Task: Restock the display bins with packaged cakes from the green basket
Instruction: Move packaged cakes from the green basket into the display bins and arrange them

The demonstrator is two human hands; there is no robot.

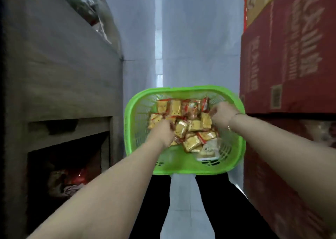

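A green plastic basket point(134, 122) sits on the pale floor in front of me, holding several yellow packaged cakes point(192, 142) with red-edged wrappers. Both my hands are down inside it. My left hand point(163, 132) has its fingers curled into the pile at the basket's left side, closing on packets there. My right hand point(221, 114) reaches in from the right, fingers curled round a packet near the far right of the pile. A paler clear-wrapped packet point(211, 148) lies at the basket's near right corner.
A grey display unit point(60, 71) stands on the left, with a dark open compartment point(72, 167) low down holding red and pale packets. Stacked red cartons point(291, 56) line the right. A narrow pale aisle point(158, 38) runs ahead. My dark trouser legs point(209, 202) are below the basket.
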